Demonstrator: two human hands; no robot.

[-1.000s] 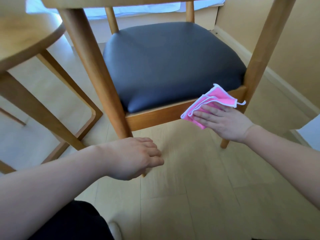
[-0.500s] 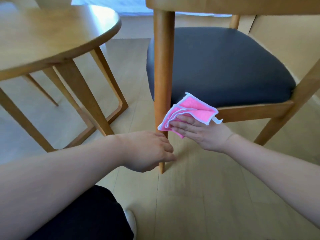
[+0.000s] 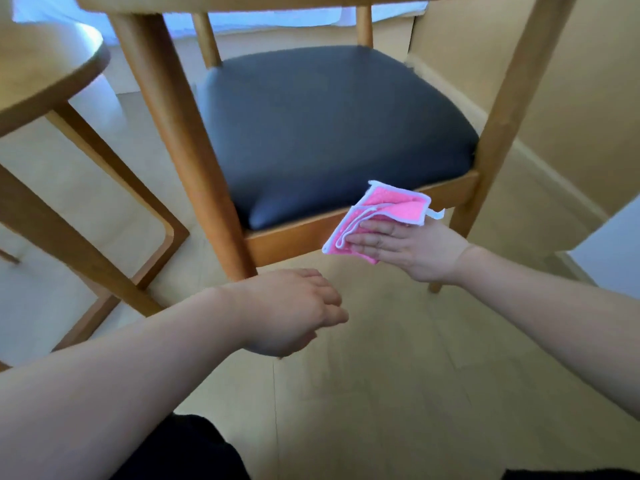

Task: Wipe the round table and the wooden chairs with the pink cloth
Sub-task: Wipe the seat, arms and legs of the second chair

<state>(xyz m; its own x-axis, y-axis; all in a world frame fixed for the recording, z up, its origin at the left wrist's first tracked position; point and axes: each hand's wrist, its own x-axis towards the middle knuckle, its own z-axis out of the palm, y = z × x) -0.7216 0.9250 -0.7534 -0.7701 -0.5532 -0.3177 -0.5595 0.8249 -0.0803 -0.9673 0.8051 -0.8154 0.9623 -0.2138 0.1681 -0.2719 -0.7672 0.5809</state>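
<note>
A wooden chair with a dark grey seat cushion [image 3: 329,126] stands in front of me. The folded pink cloth [image 3: 391,206] lies flat against the chair's wooden seat rail [image 3: 287,240], near its right end. My right hand [image 3: 408,249] presses the cloth onto the rail with straight fingers. My left hand [image 3: 287,313] is curled round the lower part of the near chair leg [image 3: 180,133], whose tip shows just below the hand. The round table [image 3: 45,77] shows its edge at the upper left.
The table's angled wooden legs [image 3: 86,244] stand on the light floor at the left. A beige wall with a skirting board [image 3: 561,181] runs close behind the chair on the right. A white object [image 3: 613,251] juts in at the right edge.
My right hand has slid the pink cloth from beside the near leg back to the right along the seat rail. My left hand stays on the leg. The view has swung.
</note>
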